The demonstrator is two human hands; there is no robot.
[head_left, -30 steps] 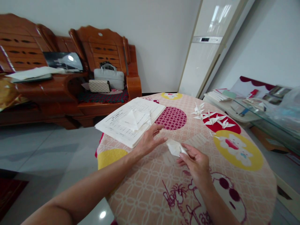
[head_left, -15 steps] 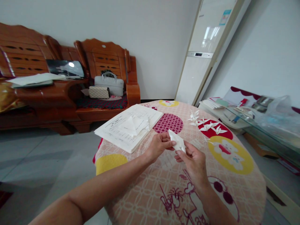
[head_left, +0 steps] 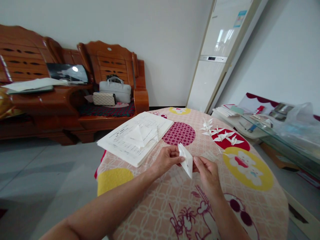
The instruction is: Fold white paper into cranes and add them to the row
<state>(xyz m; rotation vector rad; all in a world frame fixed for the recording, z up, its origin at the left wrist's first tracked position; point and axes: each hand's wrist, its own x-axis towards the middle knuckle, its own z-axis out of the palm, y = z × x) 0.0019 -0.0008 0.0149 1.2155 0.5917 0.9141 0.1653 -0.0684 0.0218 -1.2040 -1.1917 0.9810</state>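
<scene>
Between my two hands, above the table, is a piece of white paper (head_left: 185,159) folded into a narrow diamond, its lower point tilting down to the right. My left hand (head_left: 168,159) pinches its left side, thumb on the near face. On the other side, my right hand (head_left: 205,168) has thumb and fingertips closed at the paper's right edge; the fingers behind are partly hidden. Several white folded paper cranes (head_left: 223,136) lie on the table beyond my right hand. Left of my hands is a stack of printed sheets (head_left: 120,133) with a folded paper triangle (head_left: 140,136) on top.
A patterned cloth covers the round table (head_left: 150,206). Behind it stand a wooden armchair (head_left: 112,66) holding a grey handbag (head_left: 116,90) and a tall white air conditioner (head_left: 207,80). On the right, a glass-topped stand (head_left: 282,138) carries papers and a plastic bag.
The folded paper has turned more upright, its lower point now swung below my fingers. My right hand has shifted slightly right, from its lower end to its right edge.
</scene>
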